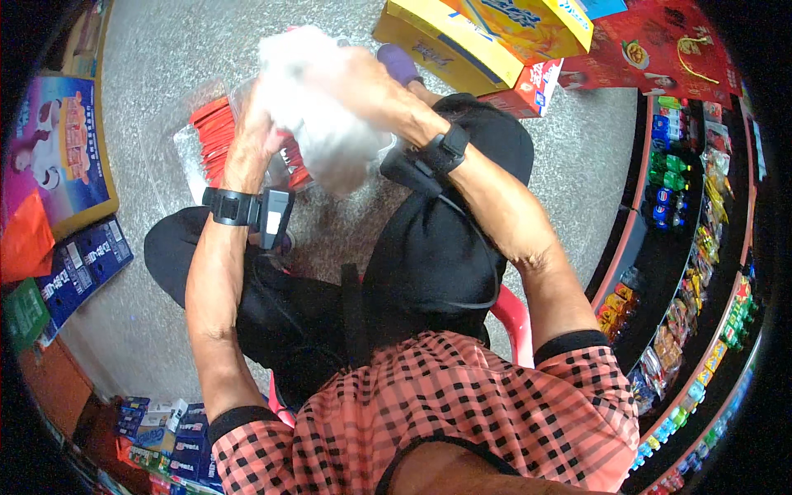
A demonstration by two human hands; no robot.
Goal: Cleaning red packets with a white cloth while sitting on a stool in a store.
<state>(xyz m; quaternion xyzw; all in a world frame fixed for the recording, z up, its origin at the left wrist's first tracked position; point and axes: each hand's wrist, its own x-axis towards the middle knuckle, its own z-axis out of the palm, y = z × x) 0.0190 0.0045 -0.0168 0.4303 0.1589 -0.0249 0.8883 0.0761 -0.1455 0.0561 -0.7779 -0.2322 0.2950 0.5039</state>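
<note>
Now left hand (261, 132), right hand (360, 81) hold white bundle (326, 132).

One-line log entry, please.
Left hand: on white bundle; Right hand: on bundle, blurred; Red strips: beside left hand; Yellow box: upper right

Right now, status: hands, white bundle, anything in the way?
Left hand and right hand at the white bundle; fingers blurred or hidden, grip unclear. Bundle rumpled, between them. Red strips close by left wrist.
</note>
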